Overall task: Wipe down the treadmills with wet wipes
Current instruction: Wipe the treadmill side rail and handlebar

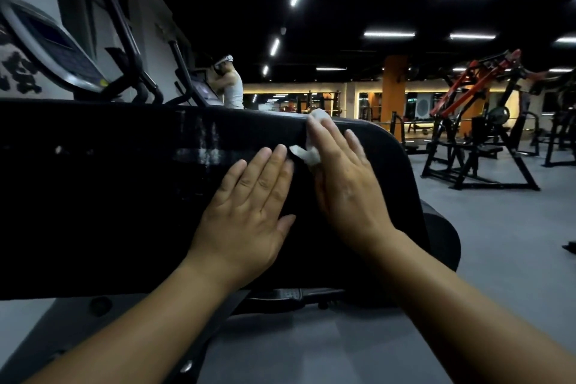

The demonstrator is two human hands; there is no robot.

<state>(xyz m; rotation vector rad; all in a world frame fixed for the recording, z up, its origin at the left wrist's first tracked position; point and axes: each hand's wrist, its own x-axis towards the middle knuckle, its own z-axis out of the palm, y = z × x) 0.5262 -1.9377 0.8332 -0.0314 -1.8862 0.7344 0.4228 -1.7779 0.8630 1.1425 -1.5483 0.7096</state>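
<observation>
Wet wipe [307, 156] sits bunched under the right hand [346, 187], whose straight, slightly spread fingers press it onto the treadmill panel [124, 196] near its top edge, while the flat, close-fingered left hand [249, 212] likely steadies the panel.

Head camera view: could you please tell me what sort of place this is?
Very likely a gym: a treadmill console stands at the left, red and black weight machines fill the right, and the right hand presses a wet wipe on a black panel.

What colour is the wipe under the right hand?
The wipe is white against the black treadmill panel; head view shows it best.
</observation>
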